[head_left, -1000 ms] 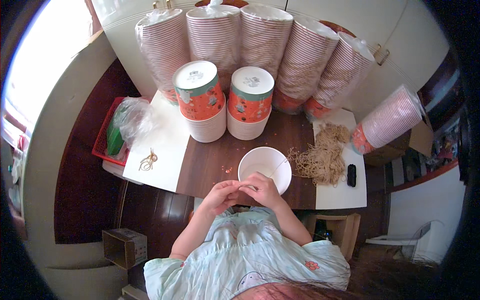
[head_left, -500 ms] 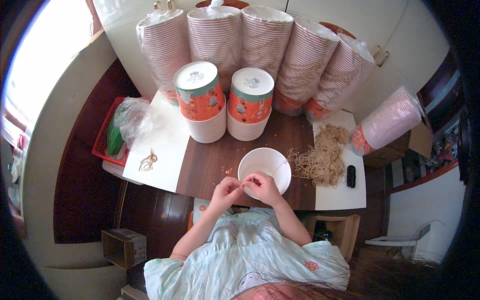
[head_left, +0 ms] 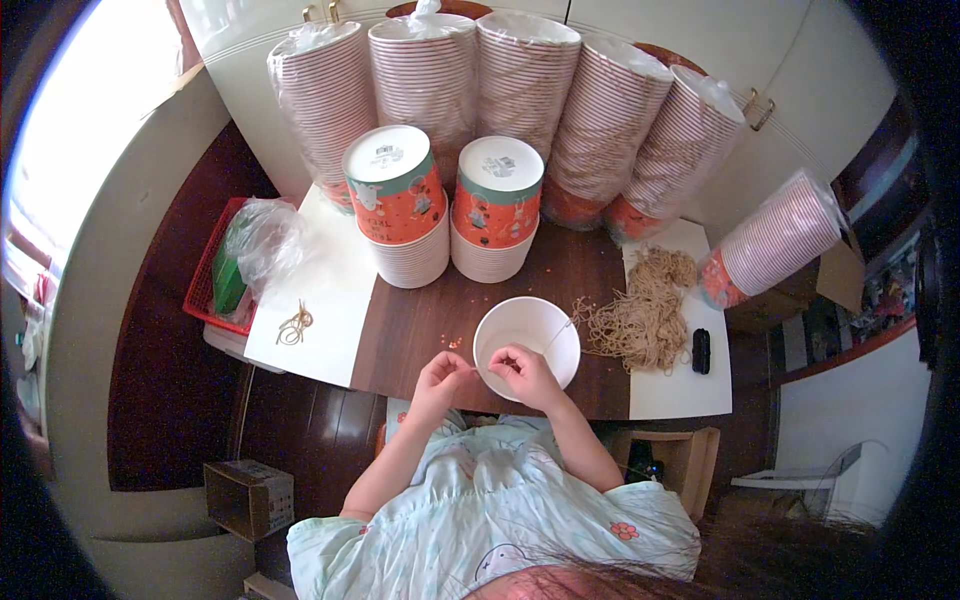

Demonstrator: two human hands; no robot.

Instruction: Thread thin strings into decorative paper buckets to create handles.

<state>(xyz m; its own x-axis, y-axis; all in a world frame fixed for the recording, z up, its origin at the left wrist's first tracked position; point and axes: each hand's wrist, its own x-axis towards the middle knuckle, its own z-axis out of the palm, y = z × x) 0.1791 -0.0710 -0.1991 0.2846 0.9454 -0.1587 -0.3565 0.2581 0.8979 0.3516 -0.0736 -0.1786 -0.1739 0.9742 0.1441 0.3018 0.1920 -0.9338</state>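
Note:
A white paper bucket [head_left: 560, 365] stands mouth up near the table's front edge, with a thin tan cord [head_left: 558, 335] running from its right rim down inside. At the bucket's near left rim, my left hand [head_left: 438, 388] is closed in a pinch just outside; what sits between its fingertips is too small to make out. My right hand [head_left: 530, 378] reaches over the near rim, its thumb and fingers pinched together on the cord, most of which they hide. A small gap separates the two hands. To the right lies a tangled heap of tan cords [head_left: 650, 315].
Two stacks of upturned orange buckets [head_left: 497, 205] stand behind the white one. Tall plastic-wrapped bucket stacks [head_left: 525, 90] line the back; another wrapped stack [head_left: 775, 240] leans at right. A black object [head_left: 701, 352], a small cord bundle [head_left: 295, 323] and a red basket [head_left: 205, 270] lie around.
My hands, fingertips together at the bucket's near left rim before, have moved slightly apart, the left one shifting left. Both remain pinched.

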